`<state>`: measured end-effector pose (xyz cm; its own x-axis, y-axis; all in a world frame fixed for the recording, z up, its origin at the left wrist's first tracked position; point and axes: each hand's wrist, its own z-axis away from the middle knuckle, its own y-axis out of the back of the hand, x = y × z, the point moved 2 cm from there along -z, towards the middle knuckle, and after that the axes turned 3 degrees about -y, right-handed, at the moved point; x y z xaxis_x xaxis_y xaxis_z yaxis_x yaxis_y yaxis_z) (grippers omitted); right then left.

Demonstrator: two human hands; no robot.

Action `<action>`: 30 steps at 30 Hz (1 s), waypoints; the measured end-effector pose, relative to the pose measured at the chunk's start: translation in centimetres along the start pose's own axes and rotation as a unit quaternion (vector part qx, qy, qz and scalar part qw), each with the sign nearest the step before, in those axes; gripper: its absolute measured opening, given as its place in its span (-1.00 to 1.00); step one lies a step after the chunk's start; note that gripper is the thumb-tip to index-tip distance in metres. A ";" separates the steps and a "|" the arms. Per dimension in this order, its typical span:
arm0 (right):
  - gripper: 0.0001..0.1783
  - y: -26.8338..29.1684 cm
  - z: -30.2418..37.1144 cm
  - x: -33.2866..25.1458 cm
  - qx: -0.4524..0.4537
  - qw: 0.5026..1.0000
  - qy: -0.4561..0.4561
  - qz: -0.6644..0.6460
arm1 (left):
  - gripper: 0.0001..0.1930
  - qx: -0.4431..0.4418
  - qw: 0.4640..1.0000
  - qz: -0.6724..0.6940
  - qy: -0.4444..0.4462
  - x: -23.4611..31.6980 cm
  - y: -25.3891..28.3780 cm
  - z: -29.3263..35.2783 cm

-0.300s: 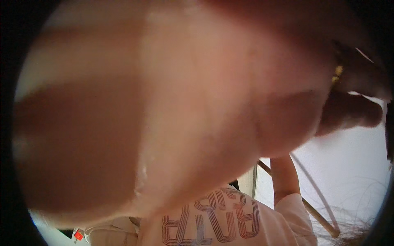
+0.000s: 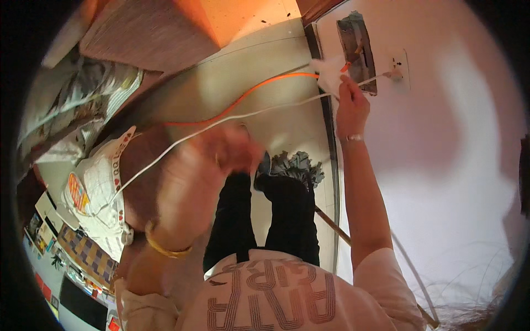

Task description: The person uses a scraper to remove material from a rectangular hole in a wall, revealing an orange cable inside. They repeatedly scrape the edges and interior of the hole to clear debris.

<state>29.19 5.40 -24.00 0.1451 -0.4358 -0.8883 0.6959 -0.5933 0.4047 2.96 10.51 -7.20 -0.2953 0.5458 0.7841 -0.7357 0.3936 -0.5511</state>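
Observation:
My right hand (image 2: 353, 105) is raised beside the wall, its fingers closed on a thin white piece (image 2: 331, 74) that looks like paper or cloth. The white piece lies over part of the orange cable (image 2: 259, 85), whose end there is hidden. Close by is a recessed opening (image 2: 359, 55) in the wall. A white cable (image 2: 237, 117) passes the right hand to a plug (image 2: 394, 74) in the wall socket (image 2: 402, 65). My left hand (image 2: 221, 154), smeared by motion, hangs in front of my legs near both cables; its fingers are unclear. A yellow bangle (image 2: 165, 248) circles the left wrist.
A grey mop head (image 2: 298, 165) lies on the floor by my feet, its pole (image 2: 334, 226) slanting along the wall. To the left, a printed white cloth (image 2: 99, 193) lies under the white cable. A wooden piece of furniture (image 2: 149, 38) stands at the far left.
My left hand, which filled most of the view close up, has dropped away down and left. The wall, cables and my right hand with the white piece have come into sight.

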 end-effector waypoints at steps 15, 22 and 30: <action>-0.73 -3.3 -27.0 13.7 0.015 0.753 0.067 0.655 | -0.81 0.098 0.791 -0.526 0.298 -24.7 8.2 15.6; -0.75 -3.2 -33.1 15.9 0.045 0.803 0.011 0.594 | -0.85 0.118 0.784 -0.525 0.308 -26.7 7.7 14.4; -0.77 -3.1 -33.7 13.6 -0.005 0.763 0.015 0.647 | -0.87 0.116 0.784 -0.532 0.298 -26.5 7.1 12.7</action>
<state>52.71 24.18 -44.69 0.7300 -0.6368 0.2482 -0.0374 0.3253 0.9449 -2.11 -10.55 -28.29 0.8468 0.2754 0.4551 -0.4843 0.7530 0.4454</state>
